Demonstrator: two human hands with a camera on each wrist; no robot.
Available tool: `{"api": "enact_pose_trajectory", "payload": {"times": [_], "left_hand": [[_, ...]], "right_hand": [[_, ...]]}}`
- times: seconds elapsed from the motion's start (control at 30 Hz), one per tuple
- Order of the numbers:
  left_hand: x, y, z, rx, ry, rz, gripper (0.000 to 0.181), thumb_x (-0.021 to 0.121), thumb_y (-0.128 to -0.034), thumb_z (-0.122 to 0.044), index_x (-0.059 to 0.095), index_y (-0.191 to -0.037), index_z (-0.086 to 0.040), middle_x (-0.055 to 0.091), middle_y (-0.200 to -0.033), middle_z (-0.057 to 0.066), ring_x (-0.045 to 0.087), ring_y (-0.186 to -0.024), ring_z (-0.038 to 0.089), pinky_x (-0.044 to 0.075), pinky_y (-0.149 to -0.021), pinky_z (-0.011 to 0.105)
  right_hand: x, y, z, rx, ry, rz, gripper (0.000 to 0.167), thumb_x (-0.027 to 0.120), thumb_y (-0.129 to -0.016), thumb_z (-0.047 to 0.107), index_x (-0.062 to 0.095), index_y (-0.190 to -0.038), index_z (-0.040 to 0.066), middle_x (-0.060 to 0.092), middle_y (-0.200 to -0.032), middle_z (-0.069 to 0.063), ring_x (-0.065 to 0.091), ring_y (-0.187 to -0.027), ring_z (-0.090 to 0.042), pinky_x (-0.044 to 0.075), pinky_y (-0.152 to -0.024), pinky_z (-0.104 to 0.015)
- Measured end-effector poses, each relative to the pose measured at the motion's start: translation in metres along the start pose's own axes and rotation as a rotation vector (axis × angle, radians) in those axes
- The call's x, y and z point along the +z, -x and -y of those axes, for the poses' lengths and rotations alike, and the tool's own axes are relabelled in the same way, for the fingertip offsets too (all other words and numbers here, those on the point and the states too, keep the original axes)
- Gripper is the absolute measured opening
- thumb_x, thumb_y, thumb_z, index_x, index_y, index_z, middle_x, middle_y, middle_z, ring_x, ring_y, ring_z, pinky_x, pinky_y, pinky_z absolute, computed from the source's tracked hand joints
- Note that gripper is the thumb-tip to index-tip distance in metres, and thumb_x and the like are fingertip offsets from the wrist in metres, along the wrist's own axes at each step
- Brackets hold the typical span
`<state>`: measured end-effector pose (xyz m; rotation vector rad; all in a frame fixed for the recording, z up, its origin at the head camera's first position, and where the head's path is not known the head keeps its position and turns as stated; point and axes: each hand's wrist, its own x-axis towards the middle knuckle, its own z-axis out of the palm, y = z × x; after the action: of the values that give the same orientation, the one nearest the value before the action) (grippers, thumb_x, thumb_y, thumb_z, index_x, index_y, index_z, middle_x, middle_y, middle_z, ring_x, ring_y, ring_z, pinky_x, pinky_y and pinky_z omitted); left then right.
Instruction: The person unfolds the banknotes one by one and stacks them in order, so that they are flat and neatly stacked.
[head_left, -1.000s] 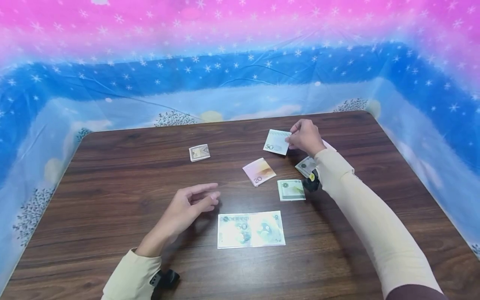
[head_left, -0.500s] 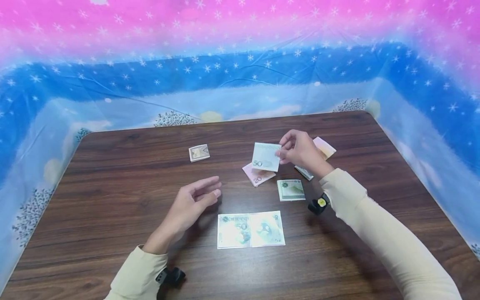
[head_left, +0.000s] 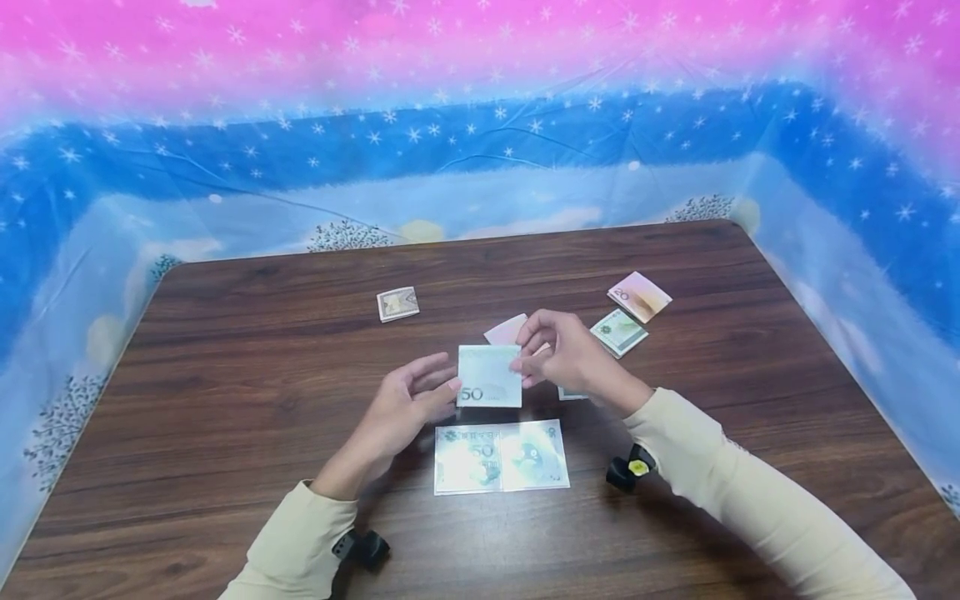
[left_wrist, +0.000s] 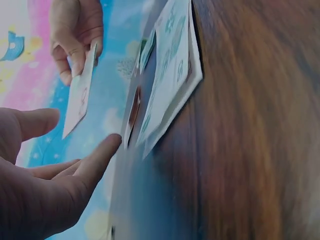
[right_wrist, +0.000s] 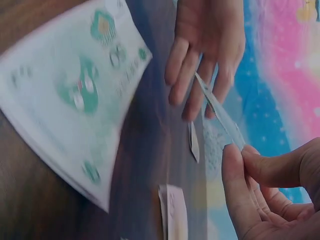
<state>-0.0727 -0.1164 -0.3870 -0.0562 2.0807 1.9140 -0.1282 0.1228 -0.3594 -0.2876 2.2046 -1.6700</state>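
Note:
My right hand [head_left: 566,358] pinches the right edge of a folded 50 banknote [head_left: 486,379], held up off the table. In the right wrist view the banknote [right_wrist: 222,112] shows nearly edge-on between thumb and fingers. My left hand [head_left: 397,417] is at the note's left edge; its thumb [left_wrist: 37,122] and fingers stand apart, and the left wrist view shows a gap between them and the note. Just in front lies an unfolded 50 banknote [head_left: 502,458], creased down the middle, glare on its surface. In the right wrist view that note [right_wrist: 65,95] looks slightly bowed.
On the brown wooden table [head_left: 247,375], a folded brownish note [head_left: 397,304] lies back left. A folded 20 note [head_left: 640,297] and a green folded note [head_left: 618,332] lie right. A pinkish note [head_left: 506,328] and another note [head_left: 573,395] are partly behind my right hand.
My right hand has carried the folded 50 banknote left and nearer, from the back right to above the unfolded note. My left hand has shifted slightly right, towards it.

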Motion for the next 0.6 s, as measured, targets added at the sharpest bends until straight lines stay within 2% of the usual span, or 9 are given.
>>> {"api": "enact_pose_trajectory", "payload": {"times": [0.1,0.2,0.3,0.47,0.6], "left_hand": [[0.002,-0.002,0.001,-0.034,0.05,-0.008,0.05,0.065,-0.0989,-0.009,0.048,-0.144,0.004,0.062,-0.132,0.025,0.068,-0.109,0.03,0.059,-0.091,0.037],[0.003,-0.002,0.0,-0.052,0.045,-0.04,0.042,0.065,-0.0979,-0.006,0.055,-0.137,0.004,0.068,-0.122,0.021,0.07,-0.099,0.021,0.061,-0.086,0.035],[0.003,-0.001,-0.003,-0.058,0.053,-0.071,0.036,0.064,-0.0966,-0.003,0.06,-0.132,0.005,0.071,-0.114,0.018,0.07,-0.093,0.015,0.061,-0.081,0.032],[0.005,0.004,-0.01,-0.046,0.106,-0.081,0.034,0.063,-0.0964,0.0,0.061,-0.13,0.007,0.072,-0.112,0.018,0.071,-0.089,0.014,0.062,-0.078,0.029],[0.007,0.006,-0.012,-0.012,0.135,-0.053,0.035,0.064,-0.0971,-0.002,0.06,-0.13,0.007,0.07,-0.116,0.021,0.071,-0.095,0.018,0.061,-0.084,0.033]], "right_hand": [[0.006,0.003,-0.001,0.023,-0.061,0.021,0.024,0.072,-0.085,-0.014,0.055,-0.101,-0.007,0.061,-0.085,-0.015,0.069,-0.068,-0.022,0.063,-0.073,-0.05],[0.01,0.005,-0.003,0.024,-0.122,0.034,0.026,0.073,-0.084,-0.015,0.055,-0.101,-0.008,0.062,-0.082,-0.013,0.067,-0.067,-0.02,0.064,-0.071,-0.045],[0.014,0.006,-0.005,0.009,-0.157,0.015,0.027,0.074,-0.084,-0.014,0.054,-0.101,-0.009,0.062,-0.081,-0.012,0.068,-0.067,-0.02,0.064,-0.069,-0.041],[0.022,0.006,-0.014,-0.016,-0.128,-0.077,0.019,0.077,-0.084,-0.008,0.06,-0.094,-0.007,0.067,-0.082,-0.012,0.07,-0.071,-0.019,0.064,-0.069,-0.039],[0.027,0.008,-0.02,-0.025,-0.113,-0.097,0.016,0.078,-0.086,0.001,0.067,-0.096,-0.006,0.072,-0.088,-0.015,0.073,-0.08,-0.02,0.064,-0.073,-0.038]]}}
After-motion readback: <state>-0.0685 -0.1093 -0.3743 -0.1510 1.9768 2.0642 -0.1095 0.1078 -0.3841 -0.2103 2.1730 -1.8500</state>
